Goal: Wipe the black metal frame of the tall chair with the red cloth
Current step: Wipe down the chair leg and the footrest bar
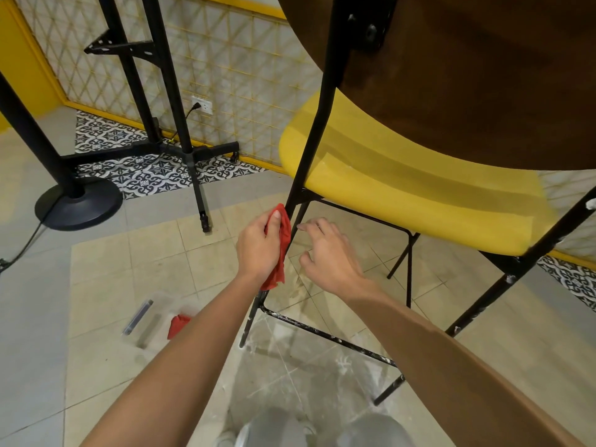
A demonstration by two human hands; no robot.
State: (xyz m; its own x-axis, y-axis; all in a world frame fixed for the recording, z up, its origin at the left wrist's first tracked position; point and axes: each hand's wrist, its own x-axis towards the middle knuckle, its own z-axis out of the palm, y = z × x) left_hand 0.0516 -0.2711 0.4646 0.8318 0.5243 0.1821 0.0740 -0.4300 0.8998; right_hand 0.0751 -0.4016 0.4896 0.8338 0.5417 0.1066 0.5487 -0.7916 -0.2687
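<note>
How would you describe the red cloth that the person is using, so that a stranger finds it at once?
Start at the tall chair with the yellow seat and follow its black metal front leg down below the seat. The crumpled red cloth is pressed there in the left hand; another red cloth lies on the floor.

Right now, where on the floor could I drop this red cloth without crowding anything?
Bare tiles lie left of the left hand, between the round black base and the clear container. More bare floor sits inside the chair frame, under the yellow seat. It is crowded near the wall with the black stand legs and cable.
</note>
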